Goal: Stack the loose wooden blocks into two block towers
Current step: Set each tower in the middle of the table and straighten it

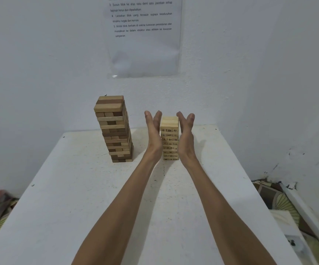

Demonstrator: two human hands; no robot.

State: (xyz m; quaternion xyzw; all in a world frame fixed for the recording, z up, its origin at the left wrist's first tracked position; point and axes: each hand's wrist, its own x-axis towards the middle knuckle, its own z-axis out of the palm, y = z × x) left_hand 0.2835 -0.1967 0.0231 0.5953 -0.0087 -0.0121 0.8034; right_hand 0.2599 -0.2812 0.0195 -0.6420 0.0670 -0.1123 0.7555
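The pale tower (170, 138) stands upright on the table (78, 207), directly between both hands. The left hand (153, 131) and right hand (185, 132) are flat with straight fingers, flanking it equally near; contact seems likely but I cannot confirm it. The dark tower (114, 129) stands apart to the left.

Dim, bluish, even light; soft shadows; wide-angle bending at edges.
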